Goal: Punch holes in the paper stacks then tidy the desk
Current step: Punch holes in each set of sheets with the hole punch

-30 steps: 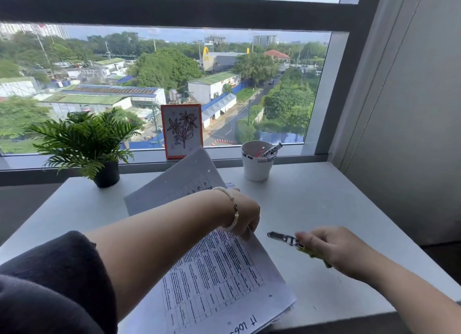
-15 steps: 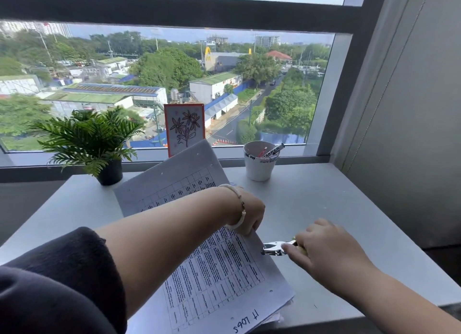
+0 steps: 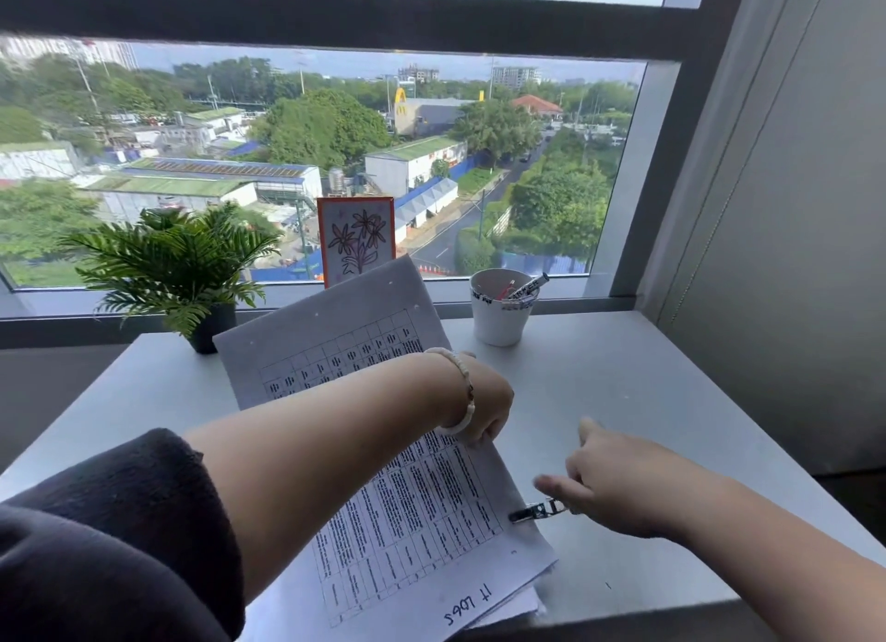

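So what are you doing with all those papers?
A person is punching holes in a paper stack on a grey desk. The left hand holds the stack at its right edge, while the right hand brings a small metal hole punch onto that same edge, lower down. At the back stand a potted plant, a flower card and a white cup with pens in it.

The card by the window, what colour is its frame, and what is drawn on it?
The card has an orange-red frame and dark outlined flowers on pale ground, seen in the head view.
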Tool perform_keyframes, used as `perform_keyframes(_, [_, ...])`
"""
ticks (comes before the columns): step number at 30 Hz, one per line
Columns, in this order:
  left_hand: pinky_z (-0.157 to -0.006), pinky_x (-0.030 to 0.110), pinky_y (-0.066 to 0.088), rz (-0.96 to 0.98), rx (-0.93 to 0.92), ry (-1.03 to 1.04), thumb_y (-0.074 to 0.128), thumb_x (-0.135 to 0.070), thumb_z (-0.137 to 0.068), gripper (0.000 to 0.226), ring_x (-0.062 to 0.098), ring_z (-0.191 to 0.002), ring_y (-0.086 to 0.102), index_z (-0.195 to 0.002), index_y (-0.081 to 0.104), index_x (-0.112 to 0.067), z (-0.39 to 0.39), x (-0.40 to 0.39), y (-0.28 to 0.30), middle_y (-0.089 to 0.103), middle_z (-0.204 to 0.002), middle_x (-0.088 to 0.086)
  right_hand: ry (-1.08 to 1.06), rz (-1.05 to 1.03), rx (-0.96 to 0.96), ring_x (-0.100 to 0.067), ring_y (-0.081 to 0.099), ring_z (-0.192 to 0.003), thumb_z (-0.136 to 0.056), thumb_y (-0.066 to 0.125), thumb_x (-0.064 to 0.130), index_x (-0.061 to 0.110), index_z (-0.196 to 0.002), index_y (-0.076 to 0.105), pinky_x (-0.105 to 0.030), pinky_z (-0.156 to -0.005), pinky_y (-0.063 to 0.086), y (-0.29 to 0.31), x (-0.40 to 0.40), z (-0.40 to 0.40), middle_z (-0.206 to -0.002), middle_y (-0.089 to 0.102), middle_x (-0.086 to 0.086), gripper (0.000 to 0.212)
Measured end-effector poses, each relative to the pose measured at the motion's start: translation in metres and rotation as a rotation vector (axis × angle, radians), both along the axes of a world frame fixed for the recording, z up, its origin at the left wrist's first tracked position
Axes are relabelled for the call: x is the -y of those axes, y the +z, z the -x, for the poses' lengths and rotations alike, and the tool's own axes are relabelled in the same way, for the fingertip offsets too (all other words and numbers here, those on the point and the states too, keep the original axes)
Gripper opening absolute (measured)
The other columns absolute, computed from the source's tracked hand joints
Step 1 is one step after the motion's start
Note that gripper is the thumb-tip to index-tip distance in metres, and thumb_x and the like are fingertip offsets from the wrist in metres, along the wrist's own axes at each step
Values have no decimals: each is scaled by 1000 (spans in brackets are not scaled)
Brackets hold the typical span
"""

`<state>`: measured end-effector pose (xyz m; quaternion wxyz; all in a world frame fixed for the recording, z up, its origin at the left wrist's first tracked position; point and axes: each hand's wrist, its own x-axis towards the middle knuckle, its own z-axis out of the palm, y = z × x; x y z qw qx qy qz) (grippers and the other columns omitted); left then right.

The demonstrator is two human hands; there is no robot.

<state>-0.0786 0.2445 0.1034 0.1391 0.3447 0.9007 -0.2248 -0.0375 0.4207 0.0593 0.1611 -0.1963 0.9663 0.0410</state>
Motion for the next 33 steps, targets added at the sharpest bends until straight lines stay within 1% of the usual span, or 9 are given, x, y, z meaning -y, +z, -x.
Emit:
perform_keyframes(3, [-88,34,30,-36,14,-5,55,-12,-83,18,17,-68,35,-70,53,-23,0,-1,1,39,-61,-7,64,-75,51,-22,52,-85,-97,19,61,27,-78,60,-33,-74,41,2,-3,5,-93,47,3,57])
perform_keyframes(7, [-88,34,31,-48,8,-18,57,-19,-86,14,16,-72,35,-77,52,-28,3,-3,2,44,-76,-8,69,-25,110,-19,48,-82,-101,19,51,28,-69,44,-33,-74,37,0,-9,6,-75,49,9,47])
perform_keyframes(10, [-82,30,24,-64,12,-2,57,-21,-89,14,18,-77,34,-78,52,-29,4,-3,1,46,-78,-7,61,37,106,-18,51,-83,-101,19,51,28,-71,45,-32,-75,39,-1,-12,7,-83,57,10,46])
perform_keyframes(14, [-58,24,15,-68,6,4,57,-22,-90,14,19,-81,31,-79,52,-29,4,-7,-1,45,-78,-7,46,33,107,-20,55,-83,-100,19,52,27,-68,49,-32,-75,41,-1,-15,10,-90,64,3,51])
perform_keyframes(18, [-78,30,26,-57,8,-28,61,-27,-89,10,15,-76,38,-79,59,-29,5,-8,-1,49,-73,-10,66,4,100,-19,51,-80,-101,19,49,28,-66,47,-31,-72,37,-1,-14,8,-87,58,6,50])
perform_keyframes(24, [-87,36,25,-26,13,15,54,-18,-89,19,17,-70,36,-72,54,-23,0,-9,4,41,-62,-7,81,-23,80,-19,47,-79,-102,19,44,27,-65,45,-31,-71,36,1,-14,7,-81,53,5,49])
perform_keyframes(27, [-87,37,24,-2,18,65,47,-17,-94,21,22,-89,40,-103,65,-22,-10,-15,4,55,-88,-3,99,-34,28,-20,47,-80,-102,18,45,27,-66,46,-31,-72,36,-1,-16,6,-84,54,4,49])
perform_keyframes(29, [-96,41,26,24,51,46,51,-24,-93,31,20,-97,44,-123,59,-26,-18,-24,-2,55,-100,-6,112,-30,-12,-23,52,-84,-102,17,45,26,-69,48,-32,-75,38,-2,-17,5,-89,60,1,49])
perform_keyframes(33, [-110,49,23,142,109,-26,57,-39,-91,35,19,-104,51,-122,60,-23,-23,-43,-25,59,-101,-5,140,-50,-54,-26,58,-99,-102,16,44,25,-69,47,-33,-78,40,-5,-18,3,-103,66,-4,49])
